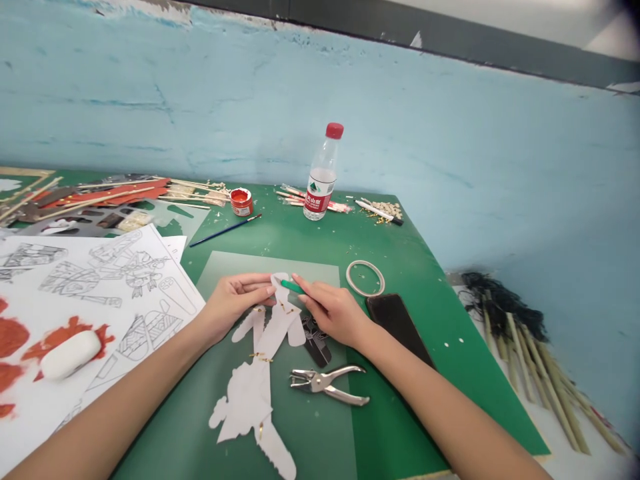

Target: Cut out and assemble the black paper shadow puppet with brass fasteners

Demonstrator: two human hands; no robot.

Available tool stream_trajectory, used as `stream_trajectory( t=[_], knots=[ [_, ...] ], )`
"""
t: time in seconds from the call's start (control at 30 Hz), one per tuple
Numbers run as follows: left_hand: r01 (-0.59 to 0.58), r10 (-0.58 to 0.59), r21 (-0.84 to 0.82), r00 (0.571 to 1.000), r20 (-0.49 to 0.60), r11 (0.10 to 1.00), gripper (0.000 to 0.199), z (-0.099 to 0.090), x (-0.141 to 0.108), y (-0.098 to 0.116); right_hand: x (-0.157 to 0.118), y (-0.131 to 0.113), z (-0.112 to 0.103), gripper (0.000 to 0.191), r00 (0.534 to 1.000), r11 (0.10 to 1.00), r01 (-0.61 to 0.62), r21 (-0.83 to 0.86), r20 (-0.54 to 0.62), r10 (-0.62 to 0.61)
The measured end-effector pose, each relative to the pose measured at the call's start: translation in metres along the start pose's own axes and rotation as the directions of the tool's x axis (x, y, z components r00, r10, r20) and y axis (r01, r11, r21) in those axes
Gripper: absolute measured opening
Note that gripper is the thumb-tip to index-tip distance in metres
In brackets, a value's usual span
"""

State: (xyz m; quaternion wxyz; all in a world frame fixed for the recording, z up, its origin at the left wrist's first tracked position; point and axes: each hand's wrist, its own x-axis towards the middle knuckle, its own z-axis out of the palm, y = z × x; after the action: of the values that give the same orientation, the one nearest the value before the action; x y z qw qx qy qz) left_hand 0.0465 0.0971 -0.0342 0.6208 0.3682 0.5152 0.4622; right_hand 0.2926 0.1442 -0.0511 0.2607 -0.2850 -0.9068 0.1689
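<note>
A jointed white paper figure (267, 337) lies on a translucent sheet (320, 440), its parts joined by brass fasteners. My left hand (236, 298) pinches the edge of the figure's top piece between thumb and fingers. In my right hand (336, 308) is a slim green-handled tool (293, 287). Its tip meets the same top piece; the tip's exact kind is too small to make out. Just below my right hand lies a black cut-out piece with white lines (317, 343). A metal hole punch (327, 383) rests right of the figure, its handles spread.
A roll of tape (365, 278) and a dark phone (400, 328) lie to the right. Behind stand a water bottle (321, 180) and an open red paint jar (242, 202), near a paintbrush (225, 231). Printed drawings (165, 293) and a white mouse (71, 355) are left.
</note>
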Motion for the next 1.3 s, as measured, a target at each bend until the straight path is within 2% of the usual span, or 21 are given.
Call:
stream_trajectory(
  t=[0.2,0.37,0.63,1.03,1.3],
  knots=[
    [0.014,-0.014,-0.018,1.0,-0.001,1.0,0.039,-0.0039,0.0016,-0.0041,-0.0014,0.0016,-0.001,0.049,1.0,0.998,0.023,-0.065,0.012,-0.022],
    [0.011,-0.011,-0.004,1.0,0.017,1.0,0.039,-0.003,0.0004,-0.0019,-0.0019,0.0036,-0.0028,0.047,0.999,0.994,0.032,-0.106,0.015,-0.031],
    [-0.008,0.008,-0.009,0.999,0.036,1.0,0.037,-0.0014,-0.0005,-0.0017,-0.0015,0.004,-0.0014,0.048,0.999,0.997,0.037,-0.074,-0.002,-0.038],
    [-0.019,0.02,-0.031,0.999,0.046,0.999,0.036,0.0012,-0.0051,0.0006,0.0001,0.0035,-0.0041,0.045,0.999,0.988,0.05,-0.143,0.001,-0.05],
    [-0.022,0.023,-0.012,0.999,0.042,1.0,0.036,0.0024,-0.0051,-0.0008,-0.0002,0.0061,-0.002,0.046,0.998,0.994,0.055,-0.09,0.004,-0.055]
  ],
)
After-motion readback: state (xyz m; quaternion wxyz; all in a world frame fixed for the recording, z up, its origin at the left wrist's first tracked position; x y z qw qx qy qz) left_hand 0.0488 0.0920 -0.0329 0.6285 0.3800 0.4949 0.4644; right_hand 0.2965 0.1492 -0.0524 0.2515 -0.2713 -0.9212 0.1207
